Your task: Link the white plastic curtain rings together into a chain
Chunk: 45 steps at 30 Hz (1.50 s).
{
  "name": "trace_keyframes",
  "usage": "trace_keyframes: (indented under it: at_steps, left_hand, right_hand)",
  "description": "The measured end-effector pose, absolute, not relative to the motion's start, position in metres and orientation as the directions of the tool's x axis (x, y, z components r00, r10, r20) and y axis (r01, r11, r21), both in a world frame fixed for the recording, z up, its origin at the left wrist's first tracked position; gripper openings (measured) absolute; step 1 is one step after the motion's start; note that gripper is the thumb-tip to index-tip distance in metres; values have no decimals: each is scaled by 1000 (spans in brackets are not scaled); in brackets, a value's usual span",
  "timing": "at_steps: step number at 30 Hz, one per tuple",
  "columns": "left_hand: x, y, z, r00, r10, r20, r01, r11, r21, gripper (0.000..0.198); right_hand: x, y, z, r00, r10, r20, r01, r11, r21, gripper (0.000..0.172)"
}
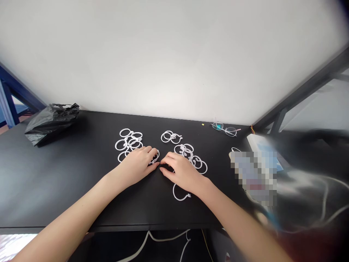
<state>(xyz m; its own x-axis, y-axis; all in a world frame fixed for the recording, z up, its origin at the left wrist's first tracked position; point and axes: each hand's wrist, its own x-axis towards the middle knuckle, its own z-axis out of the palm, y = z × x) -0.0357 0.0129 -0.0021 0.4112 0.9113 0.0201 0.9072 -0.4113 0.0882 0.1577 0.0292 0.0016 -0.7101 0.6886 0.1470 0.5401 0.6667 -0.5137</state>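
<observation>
Nearest to the camera, two bare forearms are seen reaching forward over the black worktop (40, 182), and white cables (148, 240) hang below its front edge. The left grip (137, 163) is laid palm down, with the fingers bent over a small white ring (156, 157) that lies at their tips. The ring is touched by the fingers and the thumb, but it cannot be told whether it is really pinched or only covered. The right grip (183, 171) is laid flat just beside the left one, its fingers loosely stretched towards that same ring, and nothing is held in it. The fingertips of both are very near to each other, almost touching.

Just beyond the left grip a cluster of white rings (129, 142) is spread. A smaller bunch of rings (171, 137) is placed farther away, between the two grips. More rings (192, 154) are heaped beyond the right grip, partly touching its back. One opened ring (180, 194) is lying under the right wrist, on the near side.

Far to the left of the left grip a black plastic bag (50, 122) is set by the wall. Well beyond the right grip, to its right, a pair of glasses (225, 129) is placed.
</observation>
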Motion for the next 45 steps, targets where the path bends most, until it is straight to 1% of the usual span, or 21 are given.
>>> trace_keyframes:
  at_steps: [5, 21, 35, 45]
  left_hand:
    - [-35, 13, -2, 412, 910, 39, 906, -414, 92, 17]
    - [-37, 12, -2, 413, 911, 11, 904, -411, 117, 19]
    - [-36, 13, -2, 410, 912, 2, 907, -408, 107, 20]
    - [-37, 13, -5, 416, 909, 24, 905, -416, 92, 19]
  right_hand:
    - [158, 29, 2, -705, 693, 148, 537, 659, -527, 6]
    - [158, 30, 0, -710, 688, 150, 537, 667, -516, 7]
    - [158, 30, 1, -711, 687, 152, 540, 672, -507, 7]
    - [159, 29, 0, -711, 688, 147, 545, 671, -503, 7]
